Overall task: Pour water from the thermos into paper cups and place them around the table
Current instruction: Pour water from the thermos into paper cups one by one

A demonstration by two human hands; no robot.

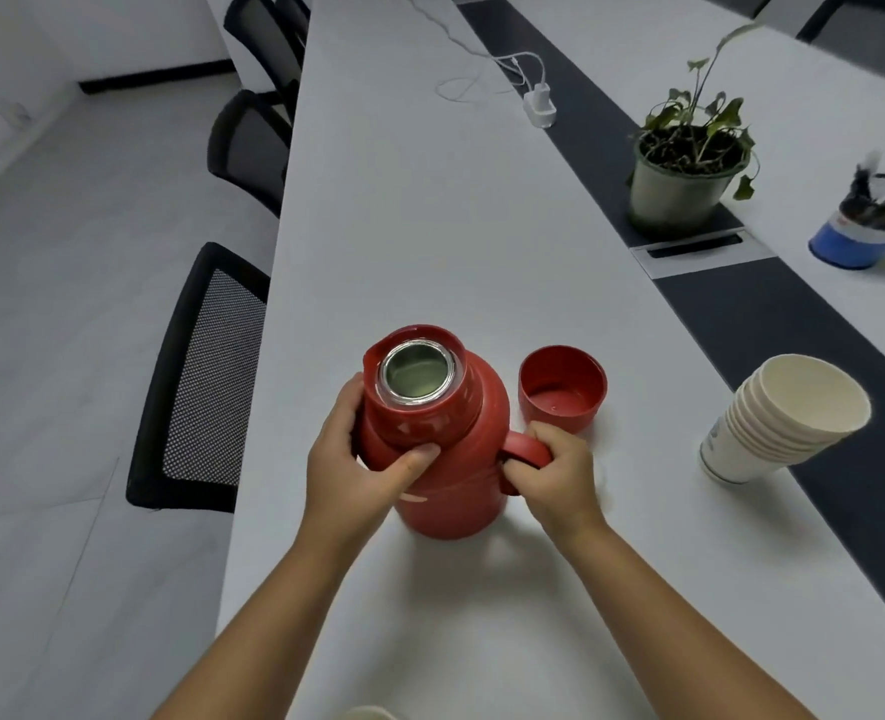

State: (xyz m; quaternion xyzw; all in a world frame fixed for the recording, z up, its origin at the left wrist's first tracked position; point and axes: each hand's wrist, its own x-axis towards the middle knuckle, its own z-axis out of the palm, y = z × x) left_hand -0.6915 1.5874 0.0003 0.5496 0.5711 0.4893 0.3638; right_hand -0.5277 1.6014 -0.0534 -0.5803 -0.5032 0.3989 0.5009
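A red thermos stands upright on the white table, its lid off and its silver mouth open to view. My left hand wraps around its neck and shoulder. My right hand is closed around the handle on the thermos's right side. The red lid cup sits open side up on the table just right of the thermos. A stack of several white paper cups stands at the right, leaning towards me. A pale rim, perhaps another cup, shows at the bottom edge.
A potted plant and a blue pen holder stand far right. A dark strip with a cable hatch runs down the table's middle. A white charger with cables lies further back. Black mesh chairs line the left edge.
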